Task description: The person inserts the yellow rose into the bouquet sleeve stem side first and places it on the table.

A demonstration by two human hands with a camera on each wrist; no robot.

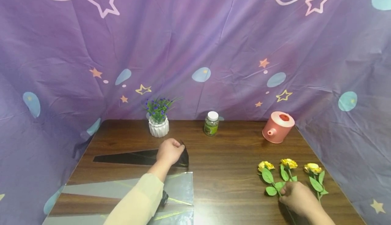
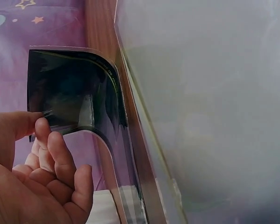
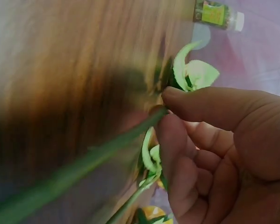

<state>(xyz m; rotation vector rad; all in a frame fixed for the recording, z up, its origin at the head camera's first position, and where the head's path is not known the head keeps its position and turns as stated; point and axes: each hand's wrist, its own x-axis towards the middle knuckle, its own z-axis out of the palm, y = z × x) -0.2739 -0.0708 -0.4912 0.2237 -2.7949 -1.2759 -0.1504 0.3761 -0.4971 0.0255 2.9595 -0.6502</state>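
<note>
Left hand: fingers pinch a black wrapper at left on the table; right hand: fingers pinch a rose stem at right; uneven pulling could crease the wrapper's raised end

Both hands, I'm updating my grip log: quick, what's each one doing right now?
Left hand: closed, pinching the wide end of the black tapered plastic sleeve.
Right hand: closed, pinching a yellow rose's green stem.

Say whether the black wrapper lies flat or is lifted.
Partly lifted: the left hand pinches the black wrapper at its wide end, curving up off the table; the narrow end lies flat.
</note>
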